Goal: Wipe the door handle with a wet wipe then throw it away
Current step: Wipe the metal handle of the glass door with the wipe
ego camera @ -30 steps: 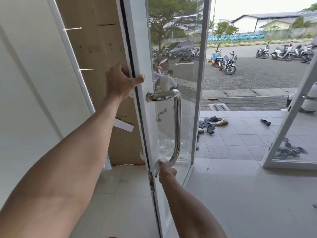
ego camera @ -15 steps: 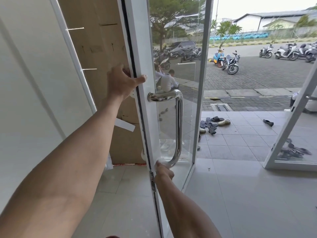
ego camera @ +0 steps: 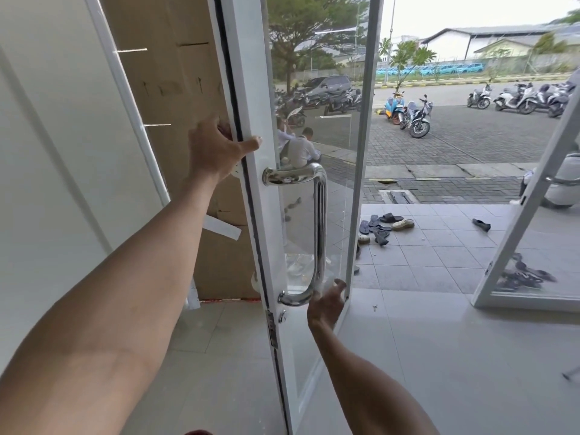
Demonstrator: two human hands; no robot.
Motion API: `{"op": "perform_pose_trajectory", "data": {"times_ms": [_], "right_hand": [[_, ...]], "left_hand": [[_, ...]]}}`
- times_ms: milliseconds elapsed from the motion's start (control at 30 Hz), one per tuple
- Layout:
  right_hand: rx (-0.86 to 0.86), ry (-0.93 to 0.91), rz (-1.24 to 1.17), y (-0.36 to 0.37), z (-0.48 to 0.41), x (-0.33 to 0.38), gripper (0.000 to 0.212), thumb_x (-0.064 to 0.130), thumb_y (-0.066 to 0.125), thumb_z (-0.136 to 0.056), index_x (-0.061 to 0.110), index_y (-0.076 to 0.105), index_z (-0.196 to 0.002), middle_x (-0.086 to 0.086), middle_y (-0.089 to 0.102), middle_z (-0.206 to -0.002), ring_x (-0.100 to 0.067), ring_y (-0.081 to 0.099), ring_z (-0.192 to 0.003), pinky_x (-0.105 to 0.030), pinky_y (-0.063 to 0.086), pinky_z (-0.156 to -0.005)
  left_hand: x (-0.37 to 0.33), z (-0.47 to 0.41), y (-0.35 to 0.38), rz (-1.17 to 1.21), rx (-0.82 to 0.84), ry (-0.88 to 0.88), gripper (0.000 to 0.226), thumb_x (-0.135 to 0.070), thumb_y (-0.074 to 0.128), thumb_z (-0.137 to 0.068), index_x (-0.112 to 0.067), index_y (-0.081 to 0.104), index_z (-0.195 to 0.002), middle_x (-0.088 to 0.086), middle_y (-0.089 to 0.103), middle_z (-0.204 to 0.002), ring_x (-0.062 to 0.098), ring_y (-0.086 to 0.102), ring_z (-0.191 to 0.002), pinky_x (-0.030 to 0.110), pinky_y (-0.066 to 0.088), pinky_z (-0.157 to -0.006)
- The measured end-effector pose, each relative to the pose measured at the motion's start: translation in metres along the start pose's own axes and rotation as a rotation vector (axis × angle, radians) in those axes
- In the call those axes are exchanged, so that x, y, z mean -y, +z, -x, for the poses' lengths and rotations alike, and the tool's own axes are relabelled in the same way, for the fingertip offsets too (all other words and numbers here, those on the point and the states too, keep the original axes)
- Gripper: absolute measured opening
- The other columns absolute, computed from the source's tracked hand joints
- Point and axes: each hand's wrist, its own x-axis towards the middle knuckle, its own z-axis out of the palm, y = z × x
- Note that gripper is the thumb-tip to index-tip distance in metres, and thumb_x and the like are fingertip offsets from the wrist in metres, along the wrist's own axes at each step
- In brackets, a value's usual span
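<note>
our right hand (ego camera: 326, 304), fingers (ego camera: 339, 285) clutching the wet wipe (ego camera: 328, 279), slides outward round the lower bend of the door handle (ego camera: 320, 215), so the wiping goes on; left hand (ego camera: 216, 149) grips the door (ego camera: 248, 89).

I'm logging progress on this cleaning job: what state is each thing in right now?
glass door: open, held by its edge.
door handle: upright, shiny, fixed to the door.
left hand: grips the door's edge above the handle.
wet wipe: pale, crumpled, against the handle's lower bend; not yet thrown away.
right hand: pinches the wet wipe at the lower bend.
</note>
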Motion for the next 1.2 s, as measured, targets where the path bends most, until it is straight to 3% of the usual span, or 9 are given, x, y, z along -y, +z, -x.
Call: {"op": "perform_pose_trajectory", "data": {"times_ms": [100,167,233,333,433,733,933,1100,1200], "right_hand": [[0.274,-0.411,0.360,-0.002,0.001,-0.016,0.010,0.008,0.049,-0.093,0.003,0.053,-0.101,-0.018,0.058,-0.115,-0.036,0.061,-0.093,-0.036,0.045,-0.069],[0.416,-0.564,0.619,0.000,0.008,-0.023,0.031,0.024,0.047,-0.097,0.005,0.051,-0.121,-0.013,0.039,-0.147,-0.029,0.044,-0.129,-0.040,0.039,-0.102],[0.540,-0.701,0.739,0.005,0.022,-0.026,0.058,0.043,0.039,-0.099,0.009,0.032,-0.144,-0.009,0.021,-0.158,-0.024,0.014,-0.147,-0.042,0.012,-0.120],[0.657,-0.793,0.808,0.012,0.036,-0.029,0.084,0.061,0.030,-0.094,0.005,0.007,-0.152,-0.014,0.003,-0.161,-0.027,-0.002,-0.149,-0.040,-0.003,-0.121],[0.650,-0.882,0.884,0.006,0.027,-0.034,0.086,0.063,0.031,-0.093,0.009,-0.001,-0.153,-0.007,-0.010,-0.159,-0.024,-0.007,-0.149,-0.038,-0.010,-0.117],[0.620,-0.727,0.922,-0.009,-0.007,-0.029,0.096,0.068,0.035,-0.089,0.005,0.000,-0.152,-0.009,-0.005,-0.161,-0.022,-0.009,-0.148,-0.037,-0.001,-0.120],[0.744,-0.930,0.879,0.006,0.030,-0.037,0.102,0.072,0.033,-0.086,0.005,-0.006,-0.152,-0.009,-0.012,-0.159,-0.018,-0.017,-0.144,-0.031,-0.013,-0.117],[0.705,-0.944,0.976,-0.006,0.003,-0.034,0.093,0.068,0.033,-0.090,0.009,-0.002,-0.152,-0.007,-0.006,-0.160,-0.022,-0.006,-0.149,-0.039,-0.001,-0.122],[0.637,-0.864,1.071,-0.019,-0.025,-0.026,0.095,0.068,0.033,-0.089,0.008,-0.003,-0.152,-0.008,-0.007,-0.160,-0.020,-0.009,-0.148,-0.043,-0.003,-0.121]], "left_hand": [[-0.001,0.001,0.000,-0.001,0.000,0.001,0.053,-0.054,0.082,-0.060,-0.009,0.061,-0.078,0.000,0.068,-0.074,0.016,0.067,-0.064,0.026,0.054,-0.052],[-0.002,0.002,0.000,0.009,0.004,0.005,0.051,-0.052,0.083,-0.061,-0.009,0.061,-0.078,0.000,0.068,-0.075,0.016,0.068,-0.065,0.023,0.052,-0.051],[-0.002,0.002,-0.001,0.012,0.007,0.005,0.052,-0.051,0.084,-0.062,-0.006,0.062,-0.079,0.003,0.070,-0.077,0.019,0.069,-0.067,0.027,0.055,-0.053],[-0.002,0.001,-0.003,0.012,0.036,-0.002,0.056,-0.052,0.083,-0.062,-0.002,0.064,-0.081,0.007,0.071,-0.080,0.024,0.070,-0.072,0.040,0.060,-0.062],[0.000,0.000,-0.005,0.028,0.048,-0.026,0.059,-0.055,0.081,-0.060,-0.003,0.066,-0.082,0.008,0.071,-0.081,0.026,0.069,-0.077,0.044,0.060,-0.066],[0.003,-0.002,-0.005,0.039,0.045,-0.024,0.054,-0.048,0.084,-0.064,-0.001,0.064,-0.083,0.005,0.071,-0.080,0.019,0.069,-0.070,0.024,0.052,-0.053],[0.005,-0.003,-0.006,0.034,0.043,-0.020,0.049,-0.050,0.084,-0.063,-0.010,0.060,-0.077,-0.007,0.063,-0.069,0.005,0.059,-0.057,0.012,0.041,-0.045],[0.008,-0.005,-0.008,0.027,0.049,-0.026,0.056,-0.050,0.084,-0.064,-0.002,0.063,-0.082,0.005,0.070,-0.079,0.020,0.068,-0.068,0.030,0.057,-0.057],[0.009,-0.005,-0.007,0.031,0.054,-0.032,0.056,-0.050,0.084,-0.063,-0.002,0.064,-0.085,0.004,0.070,-0.079,0.019,0.067,-0.068,0.025,0.053,-0.053]]}}
